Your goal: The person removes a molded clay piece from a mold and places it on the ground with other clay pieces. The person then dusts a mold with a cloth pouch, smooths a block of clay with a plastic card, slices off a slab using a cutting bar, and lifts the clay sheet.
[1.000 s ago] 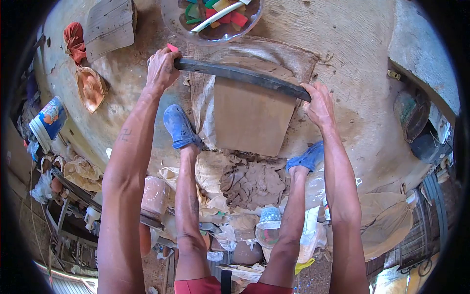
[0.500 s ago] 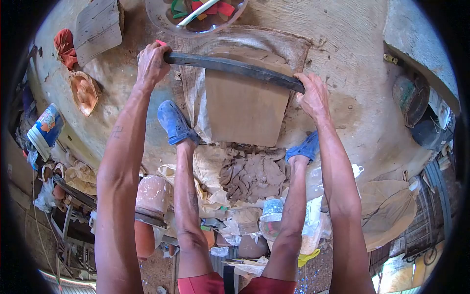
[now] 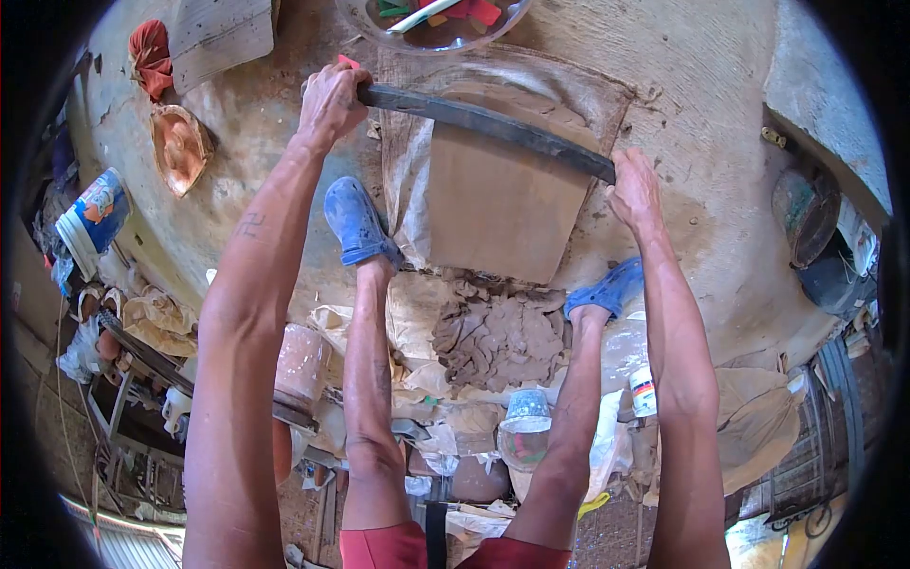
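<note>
My left hand (image 3: 335, 100) is closed around the left end of a long dark bar (image 3: 488, 123), with something small and pink-red showing beside its fingers. The bar's right end is gripped in my right hand (image 3: 633, 190). It lies crosswise over a flat slab of brown clay (image 3: 507, 199), toward the slab's far side. Beyond the bar, the clay surface looks rougher; on the near side it is smooth. Under the slab is a worn cloth sack (image 3: 406, 190). A lumpy heap of wet clay (image 3: 498, 332) sits between my feet.
Blue clogs (image 3: 355, 223) cover my feet on either side of the slab. A clear basin (image 3: 436, 38) with colourful pieces stands at the far edge. An orange-brown mould-like piece (image 3: 180, 152) and red cloth (image 3: 150, 59) lie left. Buckets (image 3: 806, 204) stand right.
The view has shifted, so most things appear further right and the far ones higher. Both hands keep their hold on the bar, which appears slightly more slanted. A white jar now shows by my right forearm.
</note>
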Motion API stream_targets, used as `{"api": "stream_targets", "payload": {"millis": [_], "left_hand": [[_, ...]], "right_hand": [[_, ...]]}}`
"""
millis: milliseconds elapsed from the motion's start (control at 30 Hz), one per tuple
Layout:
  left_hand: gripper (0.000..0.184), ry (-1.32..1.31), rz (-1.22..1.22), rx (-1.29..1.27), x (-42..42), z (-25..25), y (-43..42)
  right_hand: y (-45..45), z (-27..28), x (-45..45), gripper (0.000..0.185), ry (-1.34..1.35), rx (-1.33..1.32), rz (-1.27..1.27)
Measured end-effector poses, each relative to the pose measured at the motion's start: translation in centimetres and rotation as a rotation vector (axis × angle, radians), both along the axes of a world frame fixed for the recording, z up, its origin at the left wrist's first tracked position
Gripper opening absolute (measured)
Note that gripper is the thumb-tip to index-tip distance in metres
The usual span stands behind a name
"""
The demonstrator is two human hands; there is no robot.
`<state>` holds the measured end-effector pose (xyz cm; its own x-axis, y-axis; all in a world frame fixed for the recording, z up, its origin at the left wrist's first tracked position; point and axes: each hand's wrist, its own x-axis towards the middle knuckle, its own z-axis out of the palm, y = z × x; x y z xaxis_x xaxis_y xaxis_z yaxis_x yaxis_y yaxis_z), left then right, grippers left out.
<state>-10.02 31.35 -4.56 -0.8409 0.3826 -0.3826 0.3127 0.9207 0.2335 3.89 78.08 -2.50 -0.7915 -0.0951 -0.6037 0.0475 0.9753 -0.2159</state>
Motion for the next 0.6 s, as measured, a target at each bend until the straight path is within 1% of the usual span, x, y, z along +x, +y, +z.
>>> {"api": "stream_targets", "payload": {"millis": [67, 133, 167, 233, 300, 400, 467, 533, 600], "left_hand": [[0.03, 0.036, 0.017, 0.021, 0.5, -0.5, -0.3], [0.029, 0.008, 0.027, -0.006, 0.8, 0.1, -0.1], [0.029, -0.022, 0.03, -0.029, 0.9, 0.4, 0.1], [0.03, -0.013, 0.029, -0.006, 1.2, 0.4, 0.0], [0.031, -0.009, 0.024, 0.013, 1.7, 0.4, -0.1], [0.031, -0.034, 0.045, -0.005, 2.6, 0.4, 0.0], [0.03, -0.072, 0.039, 0.009, 4.0, 0.7, 0.2], [0.029, -0.113, 0.054, 0.006, 5.9, 0.7, 0.3], [0.024, -0.07, 0.061, 0.004, 8.0, 0.7, 0.6]], "right_hand": [[0.0, 0.0, 0.0, 0.028, -0.017, -0.001, 0.004], [0.1, -0.2, 0.3, 0.028, -0.034, 0.002, 0.011], [0.1, -0.3, 0.7, 0.029, -0.001, 0.015, 0.015], [0.0, -0.3, 0.9, 0.029, 0.027, 0.024, 0.021], [-0.1, -0.1, 1.1, 0.029, -0.084, 0.036, -0.019], [-0.1, 0.3, 1.5, 0.031, -0.144, 0.022, -0.042], [0.9, -1.0, 4.2, 0.032, -0.106, 0.004, -0.026], [0.7, -0.3, 5.2, 0.034, -0.068, -0.015, -0.015], [0.5, 0.6, 6.6, 0.037, -0.267, 0.004, -0.071]]}}
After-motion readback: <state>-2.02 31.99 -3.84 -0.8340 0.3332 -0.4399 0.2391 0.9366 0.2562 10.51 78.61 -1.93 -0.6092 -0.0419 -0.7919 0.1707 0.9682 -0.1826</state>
